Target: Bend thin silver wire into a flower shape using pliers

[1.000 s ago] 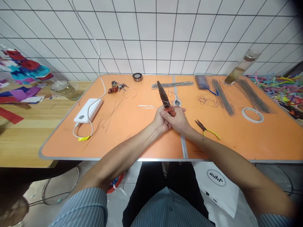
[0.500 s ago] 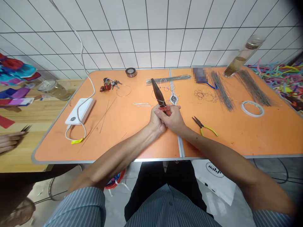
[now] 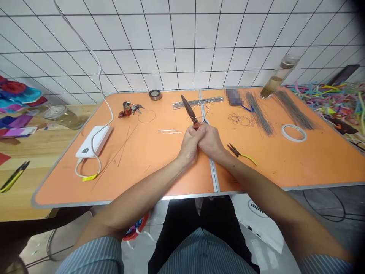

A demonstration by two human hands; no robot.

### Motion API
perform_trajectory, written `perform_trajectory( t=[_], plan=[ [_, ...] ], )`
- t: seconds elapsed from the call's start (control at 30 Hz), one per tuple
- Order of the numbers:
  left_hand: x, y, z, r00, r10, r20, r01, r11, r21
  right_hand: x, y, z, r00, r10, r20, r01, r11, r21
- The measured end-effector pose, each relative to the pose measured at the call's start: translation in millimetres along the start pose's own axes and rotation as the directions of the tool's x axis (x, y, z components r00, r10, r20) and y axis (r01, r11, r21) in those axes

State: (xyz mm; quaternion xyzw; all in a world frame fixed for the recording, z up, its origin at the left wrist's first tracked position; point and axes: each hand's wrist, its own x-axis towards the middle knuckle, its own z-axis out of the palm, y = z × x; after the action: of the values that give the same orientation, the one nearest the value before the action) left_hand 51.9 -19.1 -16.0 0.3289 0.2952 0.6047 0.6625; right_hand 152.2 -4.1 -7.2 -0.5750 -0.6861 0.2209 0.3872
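A pair of long-nosed pliers (image 3: pixel 189 108) with dark tapering jaws and red handles points up and away from me over the orange table (image 3: pixel 159 167). My left hand (image 3: pixel 189 144) is closed around the handles. Pressed against it, my right hand (image 3: pixel 211 141) is also closed over the red part, so the handles are mostly hidden. Thin wire loops (image 3: pixel 209 110) show beside the jaws; whether my fingers pinch any wire, I cannot make out. Beyond the tip lies a bundle of straight wires (image 3: pixel 212 100). Short wire pieces (image 3: pixel 169 131) rest left of my hands.
Right of my hands lie yellow-handled pliers (image 3: pixel 241 154), bent wire shapes (image 3: pixel 241 120), wire bundles (image 3: pixel 259 114) and a white tape ring (image 3: pixel 293 133). A glass bottle (image 3: pixel 278 78) stands behind. To the left are a white power bank (image 3: pixel 94 141), keys (image 3: pixel 130 109) and dark tape (image 3: pixel 155 95).
The view has shifted slightly. My right hand has turned and closed in tighter against the left, and the pliers tilt a little more. Another person's hand at the far left is gone; a yellow-and-black tool shows there.
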Motion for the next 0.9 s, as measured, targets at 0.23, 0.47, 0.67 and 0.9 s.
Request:
perform_trajectory(
  t=[0.23,0.47,0.67,0.9],
  plan=[
    [5,16,-5.0,0.999,0.038,0.021,-0.042,0.978,0.206,-3,-10,-3,0.998,-0.052,-0.021,0.052,0.998,0.026],
    [12,25,-8.3,0.992,0.079,0.094,-0.102,0.954,0.281,-5,-7,-4,0.996,-0.088,0.023,0.088,0.996,0.011],
    [13,32,-7.3,0.995,0.086,0.046,-0.096,0.943,0.319,-4,-8,-11,0.994,0.04,0.101,-0.033,0.997,-0.064],
    [12,31,-5.0,0.996,0.087,0.031,-0.092,0.961,0.262,2,-3,-7,0.963,0.159,0.216,-0.119,0.975,-0.188]
  ],
)
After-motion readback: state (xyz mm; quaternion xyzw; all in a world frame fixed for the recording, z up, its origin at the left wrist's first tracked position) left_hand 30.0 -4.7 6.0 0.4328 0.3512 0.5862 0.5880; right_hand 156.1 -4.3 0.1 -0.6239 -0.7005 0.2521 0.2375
